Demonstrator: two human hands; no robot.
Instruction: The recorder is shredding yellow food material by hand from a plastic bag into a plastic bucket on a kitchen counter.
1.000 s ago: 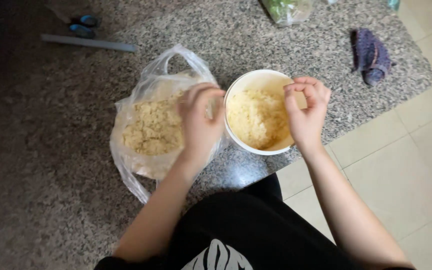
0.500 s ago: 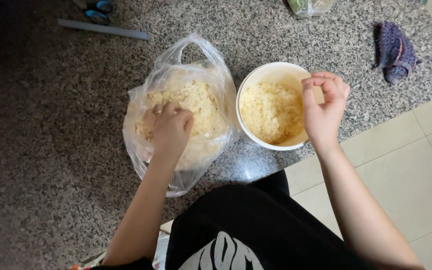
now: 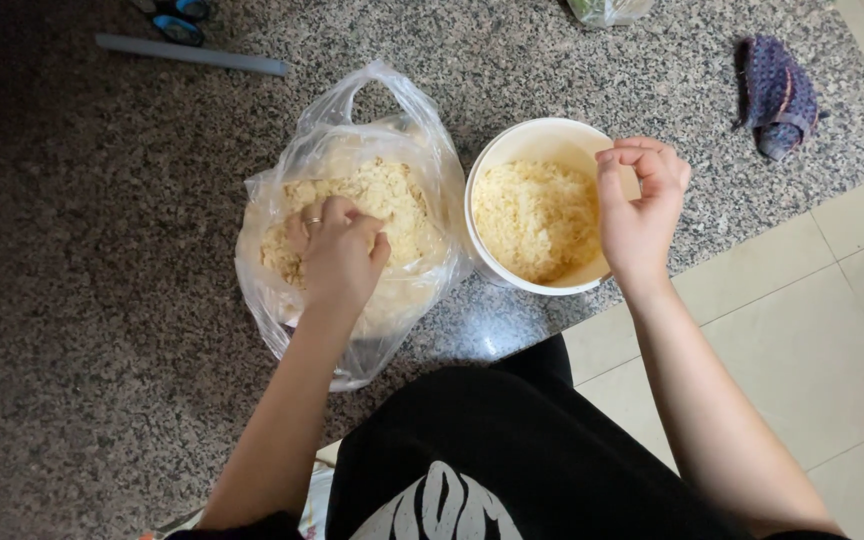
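While left hand (image 3: pixel 337 250) digs into clear bag (image 3: pixel 352 130) (fingers curled); right hand (image 3: pixel 640 205) pinched shut over white bowl (image 3: pixel 527 135).

bag (image 3: pixel 352 150) and bowl (image 3: pixel 512 150) nearly touch; counter (image 3: pixel 102 300) around seems open.

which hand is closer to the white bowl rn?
Right. The right hand hovers curled over the white bowl's right rim, overlapping it in the head view. The left hand is off to the bowl's left, down in the clear plastic bag on the yellow crumbly food.

Open clear plastic bag (image 3: pixel 352 200) of pale yellow crumbs just beside a white bowl (image 3: pixel 512 150), perhaps half full.
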